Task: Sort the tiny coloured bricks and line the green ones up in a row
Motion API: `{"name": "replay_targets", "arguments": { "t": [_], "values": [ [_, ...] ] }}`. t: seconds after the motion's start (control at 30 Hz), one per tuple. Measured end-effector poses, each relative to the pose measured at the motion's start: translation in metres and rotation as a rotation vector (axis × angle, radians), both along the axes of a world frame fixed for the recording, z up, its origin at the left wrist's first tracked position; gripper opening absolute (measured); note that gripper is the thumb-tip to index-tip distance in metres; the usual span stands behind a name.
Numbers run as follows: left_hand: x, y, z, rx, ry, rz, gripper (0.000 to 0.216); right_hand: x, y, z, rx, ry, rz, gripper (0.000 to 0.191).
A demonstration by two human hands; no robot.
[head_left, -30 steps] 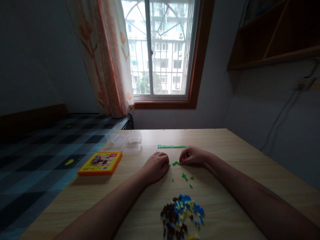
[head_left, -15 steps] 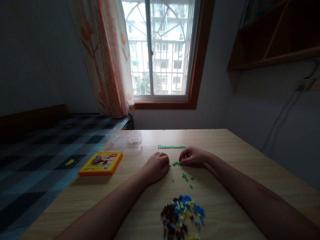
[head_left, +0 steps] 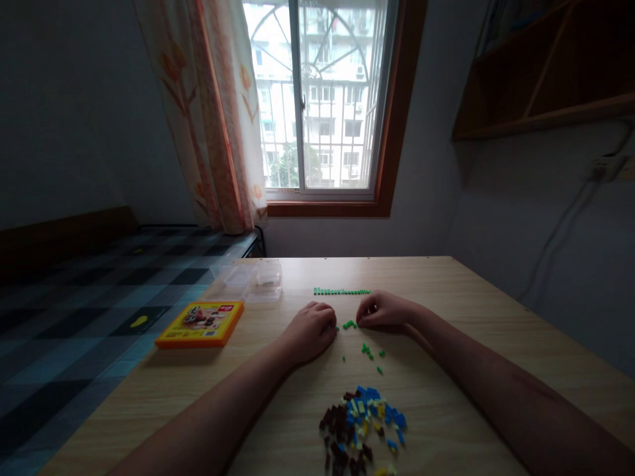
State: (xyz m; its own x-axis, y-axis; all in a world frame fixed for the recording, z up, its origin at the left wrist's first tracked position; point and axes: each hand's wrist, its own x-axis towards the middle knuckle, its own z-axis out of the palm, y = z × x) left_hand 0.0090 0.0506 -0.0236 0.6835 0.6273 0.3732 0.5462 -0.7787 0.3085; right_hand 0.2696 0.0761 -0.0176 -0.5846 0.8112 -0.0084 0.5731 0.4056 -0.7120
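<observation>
My left hand (head_left: 313, 329) rests on the table with its fingers curled under; whatever they may hold is hidden, and a tiny green piece shows at the fingertips. Across from it, my right hand (head_left: 381, 309) has thumb and fingers closed in a pinch down at the tabletop, beside a few small green toy bricks (head_left: 350, 324). What lies in that pinch is too small to make out. Behind the hands runs a neat row of green bricks (head_left: 340, 291), its right end reaching my right hand. More loose green bricks (head_left: 367, 350) lie scattered nearer to me.
A mixed pile of brown, blue, cream and yellow bricks (head_left: 360, 420) lies at the table's near side. On the left are an orange-yellow box (head_left: 201, 324) and clear plastic trays (head_left: 253, 281). A bed (head_left: 74, 317) adjoins the wooden table (head_left: 476, 311) there.
The right fingertips have shifted very slightly right, away from the few green bricks between the hands. My left hand stays in place.
</observation>
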Motion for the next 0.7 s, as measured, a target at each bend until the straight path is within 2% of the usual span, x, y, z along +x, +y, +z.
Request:
{"name": "replay_targets", "arguments": {
  "t": [0.3, 0.7],
  "values": [
    [0.000, -0.001, 0.003, -0.011, 0.005, 0.004, 0.008, 0.003, 0.002, -0.004, 0.042, 0.052, -0.094, 0.022],
    [0.001, -0.001, 0.003, -0.005, 0.006, 0.011, 0.007, 0.007, 0.002, 0.009, -0.061, -0.062, 0.001, 0.022]
  ]
}}
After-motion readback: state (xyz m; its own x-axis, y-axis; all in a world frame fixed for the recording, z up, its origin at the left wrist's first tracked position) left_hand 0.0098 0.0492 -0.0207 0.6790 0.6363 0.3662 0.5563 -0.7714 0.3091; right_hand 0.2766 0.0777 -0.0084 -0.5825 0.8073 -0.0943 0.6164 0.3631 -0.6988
